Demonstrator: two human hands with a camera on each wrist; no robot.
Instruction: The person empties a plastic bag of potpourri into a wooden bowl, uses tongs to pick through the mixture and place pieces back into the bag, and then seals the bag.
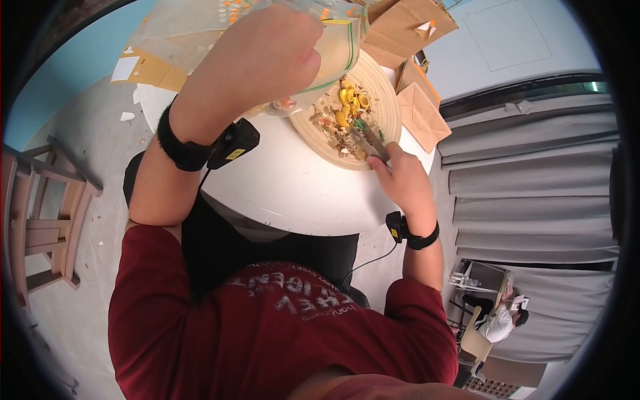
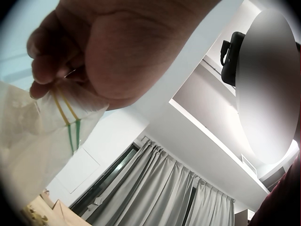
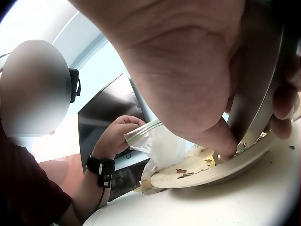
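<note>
High over the table, my left hand [image 1: 277,57] [image 2: 122,52] pinches the top edge of a clear zip bag [image 1: 339,53] [image 2: 28,146] [image 3: 167,146], which hangs beside and partly over a round, light plate [image 1: 393,110] [image 3: 207,179]. Yellow curled pieces [image 1: 345,99] lie on the plate among brown, dry-looking bits and some green. Metal tongs [image 1: 368,143] [image 3: 258,80] are gripped in my right hand [image 1: 405,180] [image 3: 183,61] at the plate's near right rim. Their tips reach into the bits near the green; whether they pinch anything, I cannot tell.
Brown paper bags [image 1: 425,117] stand right of and behind the plate on the white table [image 1: 280,187]. A yellow-brown envelope [image 1: 157,72] lies at the back left. A wooden chair [image 1: 50,227] stands left on the floor; grey curtains [image 1: 527,180] hang right, with a seated person beyond.
</note>
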